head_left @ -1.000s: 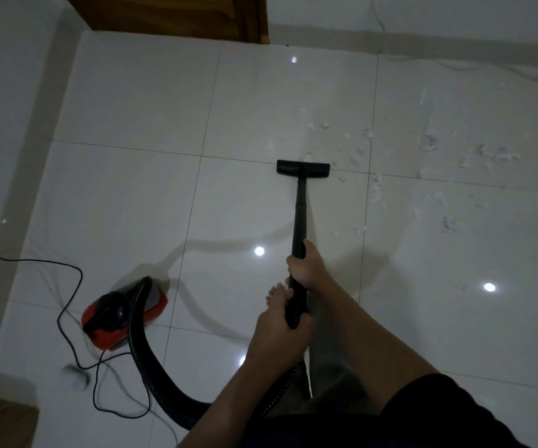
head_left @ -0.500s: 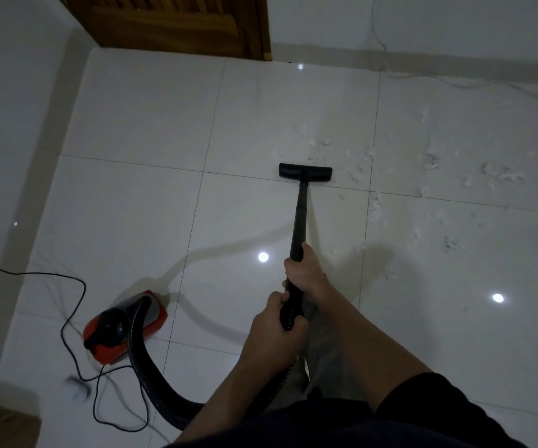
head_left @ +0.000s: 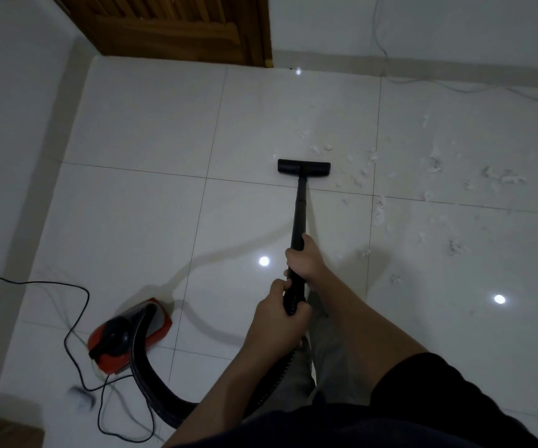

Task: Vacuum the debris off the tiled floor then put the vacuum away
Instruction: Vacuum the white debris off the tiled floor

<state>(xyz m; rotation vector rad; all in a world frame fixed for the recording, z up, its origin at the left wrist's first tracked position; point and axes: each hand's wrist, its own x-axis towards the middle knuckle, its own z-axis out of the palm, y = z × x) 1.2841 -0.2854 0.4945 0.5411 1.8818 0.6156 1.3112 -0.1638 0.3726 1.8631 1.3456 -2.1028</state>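
Black rigid vacuum wand (head_left: 299, 218), which I clench in both fists, right hand (head_left: 303, 261) above left hand (head_left: 280, 313), feels light and stiff; its flat nozzle (head_left: 303, 167) sits just beside wispy white debris (head_left: 435, 163).

One vacuum canister (head_left: 128, 337), red and black, with one black hose (head_left: 151, 379), one black wand (head_left: 299, 215) and one floor nozzle (head_left: 303, 167). One black power cord (head_left: 76, 321). Two hands: left hand (head_left: 277, 315), right hand (head_left: 304, 260). One wooden door (head_left: 177, 25). Debris scraps (head_left: 435, 163): too many to count.
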